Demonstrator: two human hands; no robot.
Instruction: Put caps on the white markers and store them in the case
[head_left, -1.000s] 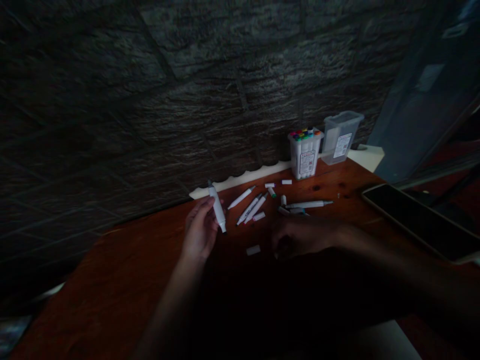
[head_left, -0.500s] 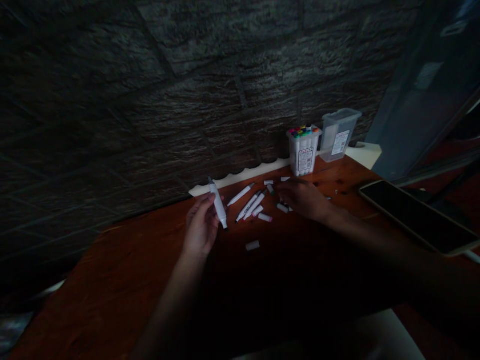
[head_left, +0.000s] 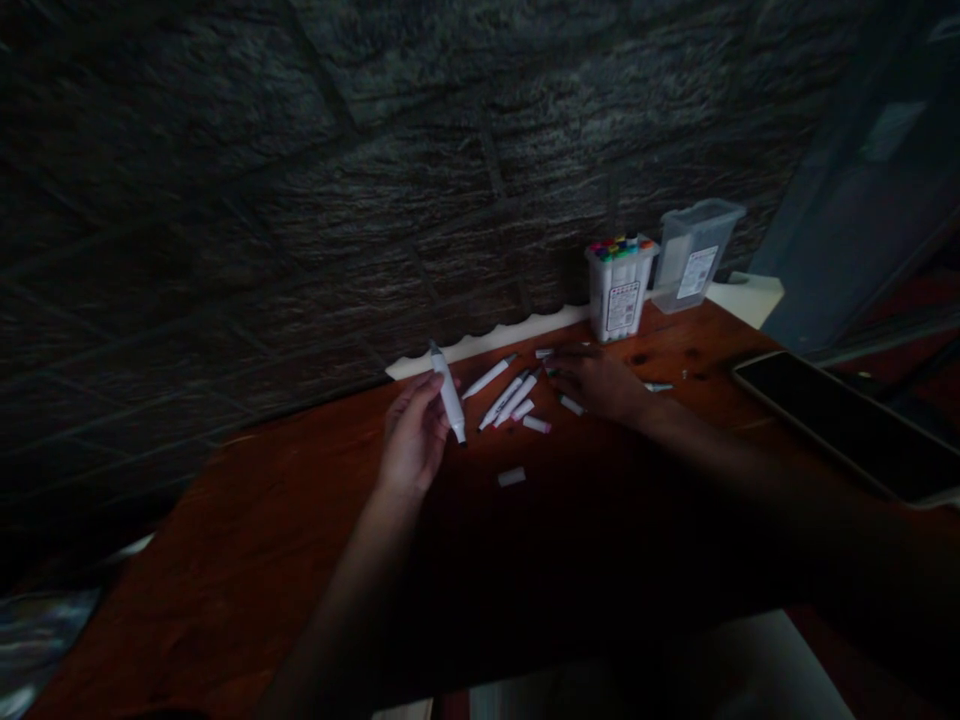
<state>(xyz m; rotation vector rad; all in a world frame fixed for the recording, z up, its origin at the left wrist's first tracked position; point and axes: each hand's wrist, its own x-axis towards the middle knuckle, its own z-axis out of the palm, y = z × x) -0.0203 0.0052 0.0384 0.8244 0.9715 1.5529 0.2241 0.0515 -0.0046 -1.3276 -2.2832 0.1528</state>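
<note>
Bare left hand, slim and long-fingered, on an unsleeved left forearm; right of that hand, bare right hand, broader, with unsleeved right forearm dim in shadow.

We see a reddish-brown wooden counter running from the lower left of the frame to its right edge. Just right of centre, loose white markers lie side by side on it, with short white caps scattered about them and a lone cap lying apart lower down. Above them a white scalloped strip lies along the wall. In the upper right a marker tub with colourful tops stands just beside a clear tub. A dark flat screen lies at the right edge.
</note>
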